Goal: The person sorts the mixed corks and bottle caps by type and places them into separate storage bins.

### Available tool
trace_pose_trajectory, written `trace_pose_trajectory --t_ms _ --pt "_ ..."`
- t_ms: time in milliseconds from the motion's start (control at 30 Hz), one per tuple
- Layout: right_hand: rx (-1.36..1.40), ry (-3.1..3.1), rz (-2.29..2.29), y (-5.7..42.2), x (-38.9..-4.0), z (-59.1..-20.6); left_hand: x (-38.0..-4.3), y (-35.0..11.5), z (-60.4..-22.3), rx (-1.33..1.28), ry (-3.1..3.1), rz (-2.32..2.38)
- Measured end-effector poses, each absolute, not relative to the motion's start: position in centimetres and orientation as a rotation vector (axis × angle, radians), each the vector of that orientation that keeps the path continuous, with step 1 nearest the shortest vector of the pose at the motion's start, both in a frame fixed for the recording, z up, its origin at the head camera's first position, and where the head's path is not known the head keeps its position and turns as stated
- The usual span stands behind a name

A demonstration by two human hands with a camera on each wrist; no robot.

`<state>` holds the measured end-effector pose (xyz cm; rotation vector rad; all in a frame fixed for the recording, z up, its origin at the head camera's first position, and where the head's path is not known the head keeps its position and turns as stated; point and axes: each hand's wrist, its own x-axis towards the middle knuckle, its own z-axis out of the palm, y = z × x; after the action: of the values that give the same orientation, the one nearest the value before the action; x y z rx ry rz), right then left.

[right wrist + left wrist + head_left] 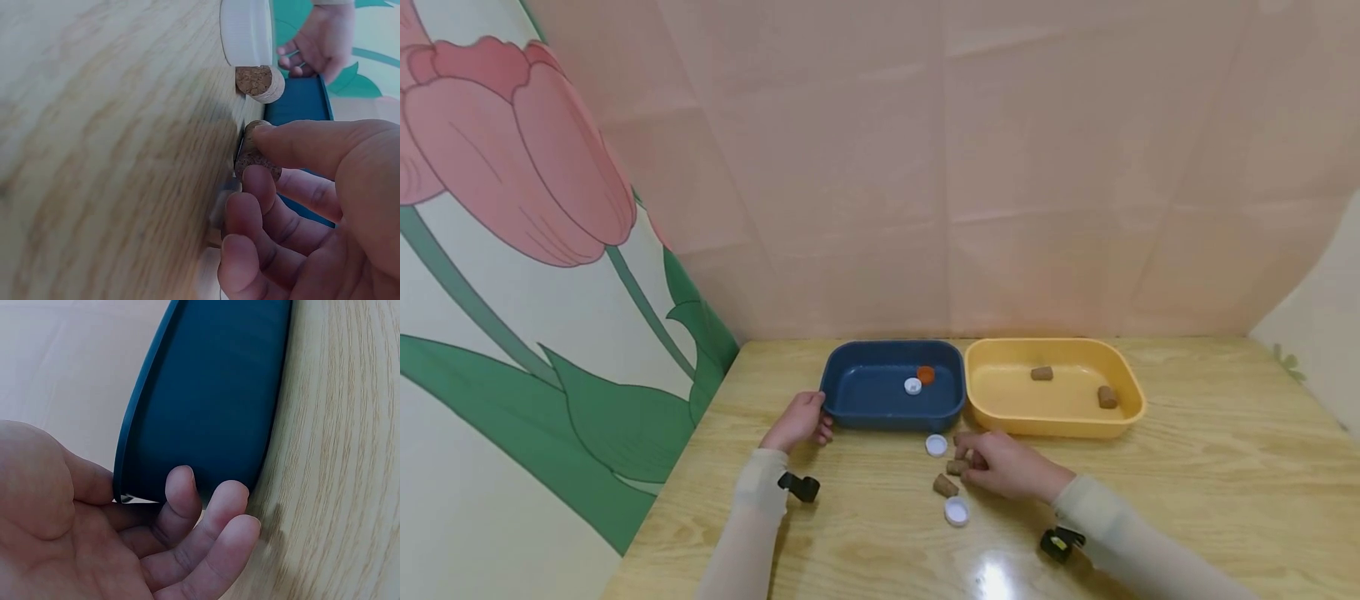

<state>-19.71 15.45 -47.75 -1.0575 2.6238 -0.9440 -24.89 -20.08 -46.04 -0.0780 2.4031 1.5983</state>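
Note:
My left hand (797, 421) grips the left end of a blue tray (865, 410), its thumb at the rim and its other fingers curled along the outer wall. In the right wrist view, the thumb and fingers of my right hand (300, 200) pinch a cork stopper (255, 150) low over the table. Beside that hand lie a second cork (945, 485) and two white bottle caps, one nearer the blue tray (936, 445) and one nearer me (957, 511). Another brown piece is mostly hidden behind the right fingers.
Inside the blue tray are a white cap (913, 386) and an orange cap (926, 375). A yellow tray (1060, 427) stands against its right side, with two corks (1042, 373) lying in it. Behind both trays hangs a pinkish sheet (850, 208); a tulip-painted wall (512, 167) borders the table's left.

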Motion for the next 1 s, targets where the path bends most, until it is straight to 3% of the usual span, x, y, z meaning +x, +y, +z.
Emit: trace_pose_trajectory --t_ms 700,1000 --pt "-0.999 2.69 -0.963 16.8 -18.6 -45.0 -24.9 -20.2 -46.1 -0.075 2.4 1.601" --pt "-0.908 2.774 -0.964 19.0 -19.1 -42.0 -25.0 -20.1 -46.1 -0.069 2.402 1.6"
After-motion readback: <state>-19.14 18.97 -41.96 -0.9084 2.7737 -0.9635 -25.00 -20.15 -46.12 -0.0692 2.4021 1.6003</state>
